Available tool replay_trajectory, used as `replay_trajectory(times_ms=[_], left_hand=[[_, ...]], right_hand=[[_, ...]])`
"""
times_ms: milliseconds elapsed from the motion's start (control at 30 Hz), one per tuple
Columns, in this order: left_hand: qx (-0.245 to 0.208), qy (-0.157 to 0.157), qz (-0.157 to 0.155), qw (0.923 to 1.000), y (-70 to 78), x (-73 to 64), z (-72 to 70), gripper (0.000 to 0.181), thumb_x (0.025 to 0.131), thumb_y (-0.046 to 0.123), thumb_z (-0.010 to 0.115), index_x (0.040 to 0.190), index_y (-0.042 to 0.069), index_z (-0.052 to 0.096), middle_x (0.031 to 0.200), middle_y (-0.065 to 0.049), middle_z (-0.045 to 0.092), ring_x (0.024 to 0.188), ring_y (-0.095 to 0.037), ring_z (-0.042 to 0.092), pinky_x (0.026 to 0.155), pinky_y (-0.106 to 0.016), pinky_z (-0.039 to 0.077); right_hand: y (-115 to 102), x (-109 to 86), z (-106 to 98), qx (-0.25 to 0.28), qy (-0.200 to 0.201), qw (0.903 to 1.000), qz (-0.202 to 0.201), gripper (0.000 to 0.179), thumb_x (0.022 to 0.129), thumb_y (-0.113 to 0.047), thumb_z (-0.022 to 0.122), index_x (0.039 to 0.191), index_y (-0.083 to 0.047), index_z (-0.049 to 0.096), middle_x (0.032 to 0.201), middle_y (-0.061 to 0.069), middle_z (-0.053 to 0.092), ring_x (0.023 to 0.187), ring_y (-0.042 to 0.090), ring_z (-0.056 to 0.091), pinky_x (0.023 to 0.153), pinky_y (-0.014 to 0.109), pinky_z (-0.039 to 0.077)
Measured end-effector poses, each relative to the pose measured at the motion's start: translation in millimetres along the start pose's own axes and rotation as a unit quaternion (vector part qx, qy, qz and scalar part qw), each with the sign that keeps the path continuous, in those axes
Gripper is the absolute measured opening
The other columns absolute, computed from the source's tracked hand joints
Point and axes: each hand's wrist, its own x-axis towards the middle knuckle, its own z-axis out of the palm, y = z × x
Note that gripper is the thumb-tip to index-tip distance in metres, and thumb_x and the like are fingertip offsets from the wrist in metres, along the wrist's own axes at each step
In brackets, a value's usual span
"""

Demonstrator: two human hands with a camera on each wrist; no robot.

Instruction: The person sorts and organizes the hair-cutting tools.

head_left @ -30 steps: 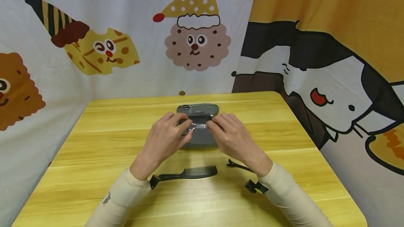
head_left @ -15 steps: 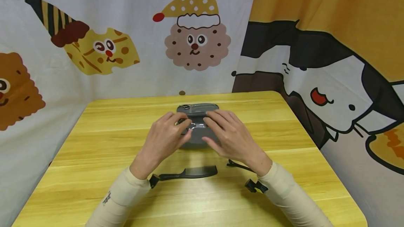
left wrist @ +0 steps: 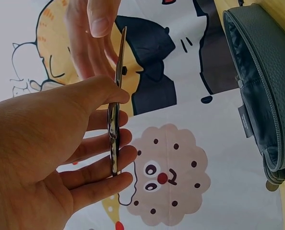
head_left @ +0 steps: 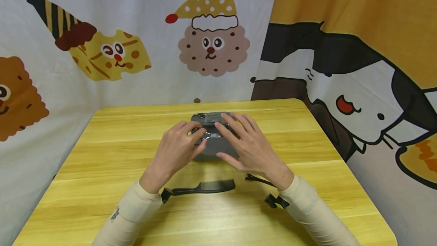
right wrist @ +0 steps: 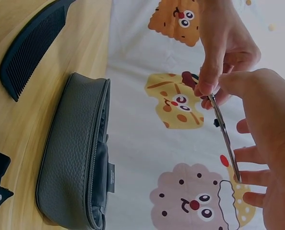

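Note:
My left hand (head_left: 177, 143) pinches a pair of shiny metal scissors (head_left: 212, 135) by the handle end, thumb against the fingers. In the left wrist view the scissors (left wrist: 119, 79) show edge-on. My right hand (head_left: 250, 149) is beside the blade end, fingers spread and thumb apart. In the right wrist view the blades (right wrist: 226, 136) pass close by that hand's fingertips. Below and behind the scissors a grey zip pouch (head_left: 215, 153) stands unzipped, its dark lining (left wrist: 257, 105) visible in the left wrist view.
A black comb (head_left: 216, 187) lies on the wooden table (head_left: 102, 185) nearer the person. To its right is a black hair clip (head_left: 257, 179), partly hidden by the right wrist. A patterned curtain (head_left: 164, 71) hangs behind the table.
The right fingers have let go of the scissors' blade end and spread apart, moving slightly up. The left hand keeps its hold on the handle end, almost still.

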Motion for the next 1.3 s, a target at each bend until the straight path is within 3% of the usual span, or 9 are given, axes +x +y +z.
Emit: replay_trajectory(times_ms=[300,600,733,1000,1300], left_hand=[[0.004,-0.005,-0.006,1.0000,-4.2,-0.2,2.3,0.024,0.093,0.024,0.093,0.112,0.010,0.090,0.116,-0.012,0.085,0.085,-0.028,0.077,0.069,-0.037,0.069],[-0.018,0.006,-0.025,0.9995,-15.9,-3.2,7.4,0.022,0.092,0.020,0.092,0.108,0.007,0.087,0.111,-0.013,0.084,0.084,-0.030,0.076,0.065,-0.039,0.067],[-0.035,-0.001,-0.044,0.9984,-22.6,-4.1,9.3,0.018,0.092,0.018,0.091,0.105,0.007,0.086,0.111,-0.014,0.084,0.087,-0.031,0.079,0.064,-0.040,0.067],[-0.054,-0.024,-0.079,0.9951,-36.0,-7.0,11.9,0.019,0.094,0.019,0.089,0.107,0.005,0.087,0.112,-0.016,0.083,0.087,-0.032,0.080,0.064,-0.042,0.067],[-0.057,-0.037,-0.105,0.9921,-49.1,-10.3,14.9,0.019,0.097,0.019,0.086,0.108,0.004,0.087,0.113,-0.018,0.082,0.079,-0.031,0.079,0.061,-0.043,0.065]], right_hand=[[4,-1.3,1,0.015,-0.011,0.9997,0.014,0.082,0.114,-0.073,0.039,0.172,-0.016,0.048,0.176,0.019,0.049,0.161,0.045,0.047,0.133,0.064,0.040],[21,-3.1,0,0.036,-0.007,0.9984,0.043,0.083,0.113,-0.075,0.039,0.171,-0.017,0.048,0.173,0.021,0.051,0.158,0.047,0.048,0.130,0.068,0.040],[31,-5.3,2,0.048,-0.017,0.9969,0.060,0.082,0.112,-0.074,0.046,0.171,-0.017,0.048,0.174,0.020,0.050,0.158,0.048,0.048,0.130,0.068,0.040],[49,-10.8,8,0.070,-0.041,0.9915,0.102,0.087,0.100,-0.056,0.077,0.171,-0.016,0.048,0.174,0.020,0.050,0.159,0.049,0.046,0.131,0.070,0.038],[65,-18.5,17,0.071,-0.062,0.9863,0.135,0.088,0.099,-0.051,0.080,0.172,-0.013,0.048,0.171,0.023,0.053,0.158,0.050,0.048,0.131,0.072,0.038]])
